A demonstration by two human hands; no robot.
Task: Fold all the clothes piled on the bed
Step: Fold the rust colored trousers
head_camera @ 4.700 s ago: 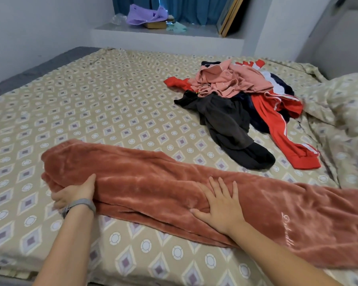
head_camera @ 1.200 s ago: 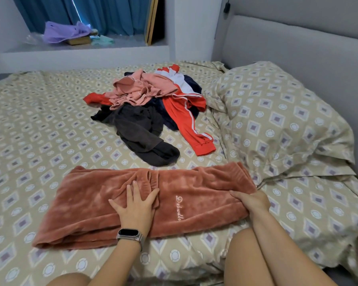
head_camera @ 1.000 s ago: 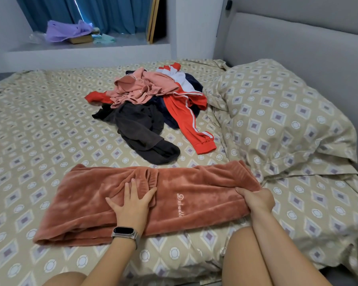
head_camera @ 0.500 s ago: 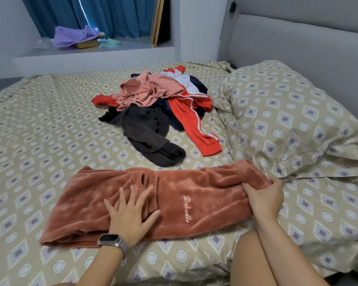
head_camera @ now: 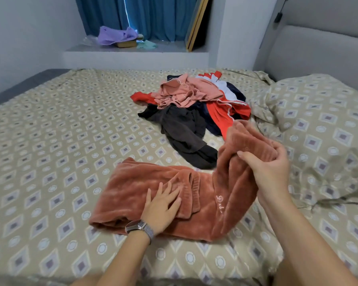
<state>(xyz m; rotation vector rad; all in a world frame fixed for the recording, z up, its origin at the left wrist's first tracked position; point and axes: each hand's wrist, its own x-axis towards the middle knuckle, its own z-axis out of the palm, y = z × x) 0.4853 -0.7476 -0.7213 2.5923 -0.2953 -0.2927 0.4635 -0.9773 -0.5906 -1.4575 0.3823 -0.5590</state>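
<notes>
The rust fleece garment lies partly folded near the front edge of the bed. The left hand rests flat on it, fingers straight and spread. The right hand has its grip clamped on the garment's right end, which is raised off the bed. The pile of unfolded clothes lies behind, beside the pillow.
</notes>
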